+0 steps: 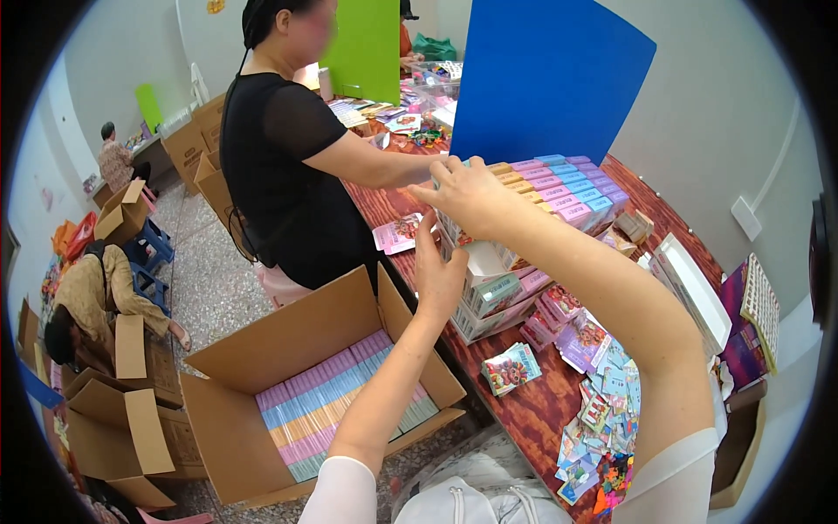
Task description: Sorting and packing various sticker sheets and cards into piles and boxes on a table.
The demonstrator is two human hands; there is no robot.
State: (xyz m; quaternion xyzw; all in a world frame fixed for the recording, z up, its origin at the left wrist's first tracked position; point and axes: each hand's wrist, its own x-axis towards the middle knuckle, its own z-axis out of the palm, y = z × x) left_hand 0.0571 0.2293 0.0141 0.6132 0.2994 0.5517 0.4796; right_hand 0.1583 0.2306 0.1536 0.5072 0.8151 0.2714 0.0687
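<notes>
My hands were apart: right hand [471, 199] above, fingers spread at upper left edge of box stack [559, 188] on surface [537, 421]; left hand [438, 275] lower, just beside stack's side, thumb and fingers parted. Whether right hand gripped box, could not tell. Open carton [279, 334] stood left of surface.
</notes>
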